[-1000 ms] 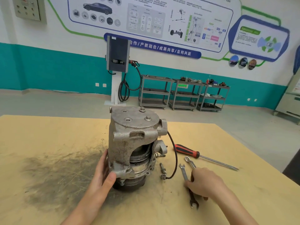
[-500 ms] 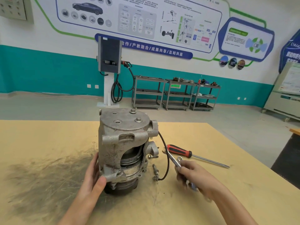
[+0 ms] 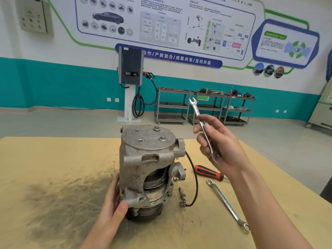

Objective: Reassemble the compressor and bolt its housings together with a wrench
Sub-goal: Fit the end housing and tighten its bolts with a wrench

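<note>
- The right hand (image 3: 221,146) is raised above the table (image 3: 53,159), to the right of the compressor, and its grip pinches an open-end wrench (image 3: 203,129) between thumb and curled fingers.
- The wrench stands nearly upright in that hand, one open jaw pointing up and away, the other showing just below the fingers.
- The left hand (image 3: 113,203) rests against the lower left side of the compressor (image 3: 143,169); its fingers lie flat along the housing and the thumb presses the front corner of the lower flange, so this grip is spread, not wrapped round.
- The compressor stands upright near the middle of the table, pulley end down; its grey upper housing carries two bolt heads (image 3: 159,133) on the flat top.
- A gap in the front of the housing shows the inner metal rings.
- A black cable (image 3: 195,178) loops from the compressor's right side down to a small connector (image 3: 182,198) lying on the table just beside it.
- To the right, on the table, lie a red-and-black screwdriver (image 3: 208,172) and a ring spanner (image 3: 227,204), near each other.
- The table bears a dark, scratched smear (image 3: 59,200) to the left of the compressor.
</note>
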Demonstrator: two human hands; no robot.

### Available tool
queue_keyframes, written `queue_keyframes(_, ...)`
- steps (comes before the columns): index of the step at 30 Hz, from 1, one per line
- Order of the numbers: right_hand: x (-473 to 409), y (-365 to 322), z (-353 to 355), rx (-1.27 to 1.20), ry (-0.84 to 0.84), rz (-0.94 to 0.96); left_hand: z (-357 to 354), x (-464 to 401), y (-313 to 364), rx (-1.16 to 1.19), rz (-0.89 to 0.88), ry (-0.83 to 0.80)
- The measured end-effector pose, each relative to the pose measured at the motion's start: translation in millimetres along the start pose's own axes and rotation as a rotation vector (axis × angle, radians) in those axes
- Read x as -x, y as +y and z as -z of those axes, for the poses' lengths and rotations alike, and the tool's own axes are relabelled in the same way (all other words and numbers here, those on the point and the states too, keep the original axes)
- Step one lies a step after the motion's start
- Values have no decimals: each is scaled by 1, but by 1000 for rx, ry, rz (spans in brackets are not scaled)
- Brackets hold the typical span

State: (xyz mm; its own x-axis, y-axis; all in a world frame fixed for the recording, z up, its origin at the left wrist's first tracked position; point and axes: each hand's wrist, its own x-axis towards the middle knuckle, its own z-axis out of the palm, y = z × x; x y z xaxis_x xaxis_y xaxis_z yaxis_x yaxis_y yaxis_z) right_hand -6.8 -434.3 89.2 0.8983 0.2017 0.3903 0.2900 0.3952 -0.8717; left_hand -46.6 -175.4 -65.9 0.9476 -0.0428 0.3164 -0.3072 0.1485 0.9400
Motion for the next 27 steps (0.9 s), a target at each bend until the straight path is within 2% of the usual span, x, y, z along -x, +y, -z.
queue_keyframes(3, -11, -1, -13, -126, -18, -51, 2, -1, -4, -16, 29, 7)
queue_keyframes(7, -19, 6, -27, -255, -152, -99, 4, -1, -7, -18, 23, -19)
queue_keyframes(10, -21, 14, -29, -390, -210, -75, 4, -1, 1, -20, 13, -46)
queue_keyframes(12, -23, 18, -29, -406, -185, -42, 5, -1, -1, -30, 20, -34)
queue_keyframes(14, -25, 21, -31, -372, -114, 16, 5, -1, -1, -27, 27, -37)
queue_keyframes(18, -34, 22, -37, -114, 138, 167, 6, -3, -3, -42, 41, -34)
queue_keyframes(24, -37, 29, -40, -23, 186, 14, 7, -1, -4, -65, 35, -45)
queue_keyframes(27, -36, 35, -39, 31, 201, 17, 6, -1, -4, -70, 38, -39)
